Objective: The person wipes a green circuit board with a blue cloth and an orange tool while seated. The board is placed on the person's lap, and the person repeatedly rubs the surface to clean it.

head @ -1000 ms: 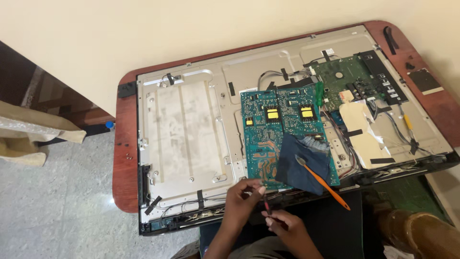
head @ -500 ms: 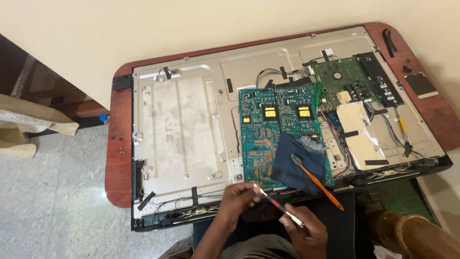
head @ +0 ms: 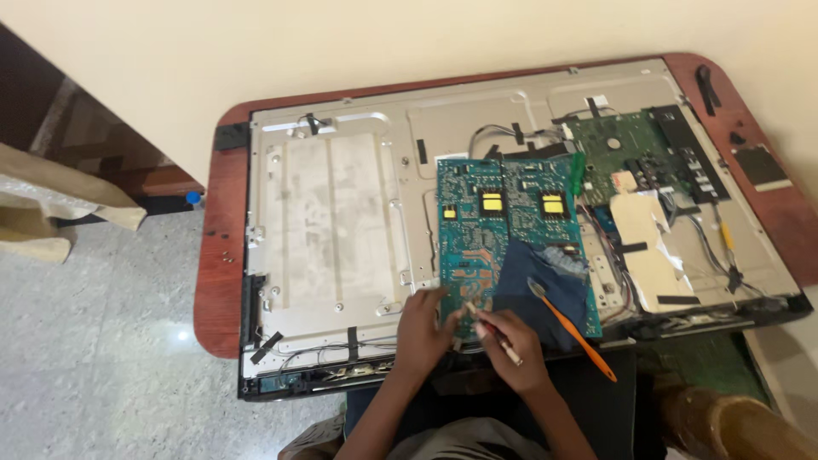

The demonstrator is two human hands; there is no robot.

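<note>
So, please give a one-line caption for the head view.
Left hand steadies a teal circuit board while right hand holds a thin tool.

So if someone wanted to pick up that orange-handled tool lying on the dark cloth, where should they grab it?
Probably by the orange handle, coming from the lower right. Its tail end juts past the dark cloth and the board's edge, free of other things, while its grey head lies up on the cloth.

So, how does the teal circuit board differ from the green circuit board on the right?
The teal circuit board is blue-green with two yellow squares; the green circuit board is plain green with black parts. The teal one lies nearer the person, under both hands and partly under a dark blue cloth; the green one lies farther, untouched. Both rest flat on the metal panel.
</note>
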